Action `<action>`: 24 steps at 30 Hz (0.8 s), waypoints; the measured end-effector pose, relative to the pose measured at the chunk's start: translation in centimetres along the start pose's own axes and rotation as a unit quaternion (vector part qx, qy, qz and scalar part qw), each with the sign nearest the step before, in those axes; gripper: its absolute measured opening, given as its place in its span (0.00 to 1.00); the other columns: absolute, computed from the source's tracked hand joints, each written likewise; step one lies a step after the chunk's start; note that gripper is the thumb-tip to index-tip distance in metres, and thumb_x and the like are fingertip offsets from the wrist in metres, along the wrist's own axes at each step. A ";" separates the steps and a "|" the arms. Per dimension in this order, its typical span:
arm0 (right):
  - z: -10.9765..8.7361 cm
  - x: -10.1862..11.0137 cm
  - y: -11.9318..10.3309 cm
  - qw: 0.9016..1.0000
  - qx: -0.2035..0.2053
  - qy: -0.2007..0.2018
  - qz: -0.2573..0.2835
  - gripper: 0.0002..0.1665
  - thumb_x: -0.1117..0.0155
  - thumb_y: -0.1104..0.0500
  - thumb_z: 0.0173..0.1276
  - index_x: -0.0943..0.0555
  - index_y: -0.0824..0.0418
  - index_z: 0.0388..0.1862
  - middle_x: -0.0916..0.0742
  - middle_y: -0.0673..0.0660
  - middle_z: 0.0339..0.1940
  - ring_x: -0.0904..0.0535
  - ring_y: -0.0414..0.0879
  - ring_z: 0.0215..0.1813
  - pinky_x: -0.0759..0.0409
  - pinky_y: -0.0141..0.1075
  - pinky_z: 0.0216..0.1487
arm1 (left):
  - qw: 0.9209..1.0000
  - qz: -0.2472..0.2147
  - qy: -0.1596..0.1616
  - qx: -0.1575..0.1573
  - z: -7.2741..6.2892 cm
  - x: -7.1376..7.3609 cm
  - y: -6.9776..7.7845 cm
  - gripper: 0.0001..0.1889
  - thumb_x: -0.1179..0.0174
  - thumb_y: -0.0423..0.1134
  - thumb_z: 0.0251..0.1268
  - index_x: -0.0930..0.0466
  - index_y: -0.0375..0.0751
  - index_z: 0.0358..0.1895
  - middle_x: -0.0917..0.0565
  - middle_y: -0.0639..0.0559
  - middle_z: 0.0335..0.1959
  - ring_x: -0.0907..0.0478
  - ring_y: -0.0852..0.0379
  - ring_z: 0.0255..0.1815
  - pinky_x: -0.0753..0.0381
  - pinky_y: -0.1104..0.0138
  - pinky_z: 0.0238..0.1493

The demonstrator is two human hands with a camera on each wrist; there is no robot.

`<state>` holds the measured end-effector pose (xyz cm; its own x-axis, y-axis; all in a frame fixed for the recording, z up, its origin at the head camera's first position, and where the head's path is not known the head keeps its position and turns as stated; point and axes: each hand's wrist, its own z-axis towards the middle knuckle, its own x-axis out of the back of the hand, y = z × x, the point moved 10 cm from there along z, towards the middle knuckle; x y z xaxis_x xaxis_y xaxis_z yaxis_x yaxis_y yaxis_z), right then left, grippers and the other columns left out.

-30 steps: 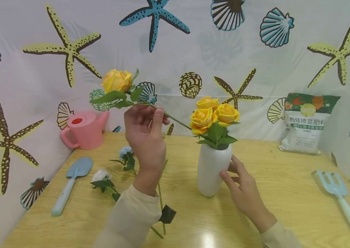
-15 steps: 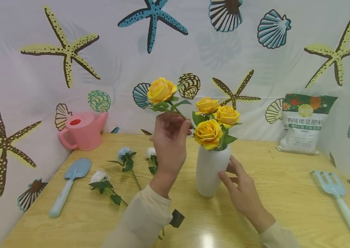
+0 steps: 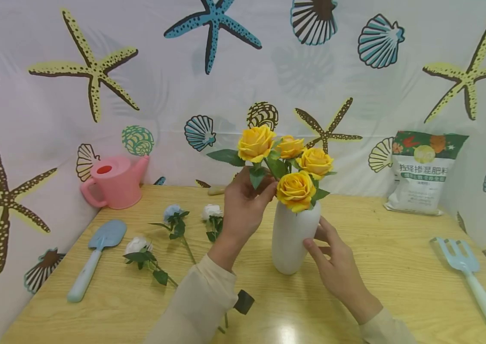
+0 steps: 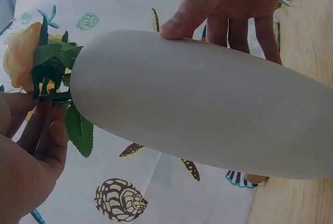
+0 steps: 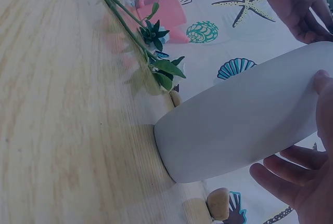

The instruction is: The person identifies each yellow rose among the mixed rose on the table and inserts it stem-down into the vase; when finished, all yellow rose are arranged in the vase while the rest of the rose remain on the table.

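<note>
My left hand (image 3: 243,205) pinches the stem of a yellow rose (image 3: 256,143) at the vase's mouth; its lower stem is hidden. Three other yellow roses (image 3: 296,191) stand in the white vase (image 3: 294,239), close to the held one. The right hand (image 3: 339,270) holds the vase from its right side, thumb in front and fingers behind. In the left wrist view, the left hand (image 4: 34,156) is at the leaves beside the vase's rim. Seen from the right wrist, the vase (image 5: 239,120) has its base on the table.
White roses (image 3: 137,246) and a blue rose (image 3: 173,213) lie on the table left of the vase, near a blue trowel (image 3: 101,255). A pink watering can (image 3: 118,181) stands behind. Rightward are a fertilizer bag (image 3: 423,177) and a hand fork (image 3: 472,282). A stone (image 5: 218,203) sits behind the vase.
My left hand has moved right and lower, bringing the yellow rose from the far left in among the others at the vase's mouth. The right hand stays on the vase.
</note>
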<state>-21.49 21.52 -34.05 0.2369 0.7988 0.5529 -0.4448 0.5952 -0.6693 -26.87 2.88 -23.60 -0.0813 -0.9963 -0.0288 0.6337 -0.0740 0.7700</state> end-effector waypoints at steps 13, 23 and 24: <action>0.1 0.1 -0.3 1.000 0.004 0.002 -0.003 0.35 0.39 0.63 0.75 0.38 0.60 0.78 0.17 0.67 0.63 0.16 0.60 0.59 0.14 0.40 0.49 | 0.998 -0.022 -0.026 0.056 0.1 0.4 -0.9 0.21 0.37 0.22 0.63 0.24 0.26 0.60 0.17 0.30 0.53 0.17 0.38 0.54 0.16 0.55 0.57; 0.1 0.2 -0.6 1.000 0.017 0.011 -0.002 0.35 0.39 0.65 0.74 0.37 0.60 0.77 0.16 0.67 0.61 0.16 0.60 0.57 0.13 0.38 0.47 | 0.998 -0.006 -0.016 0.056 0.1 0.8 -1.4 0.20 0.34 0.24 0.62 0.22 0.26 0.58 0.15 0.31 0.50 0.15 0.41 0.49 0.15 0.62 0.54; 0.1 0.2 -0.6 1.000 0.019 0.012 -0.002 0.35 0.39 0.65 0.74 0.37 0.60 0.77 0.16 0.67 0.61 0.16 0.60 0.57 0.13 0.38 0.47 | 0.998 0.004 -0.016 0.059 0.1 0.8 -1.6 0.19 0.33 0.25 0.62 0.21 0.27 0.57 0.14 0.32 0.49 0.15 0.42 0.47 0.15 0.62 0.53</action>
<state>-21.24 21.30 -33.52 0.2590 0.7992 0.5425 -0.4758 0.5943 -0.6484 -28.01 2.23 -24.80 -0.1018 -0.9948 -0.0027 0.5404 -0.0575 0.8395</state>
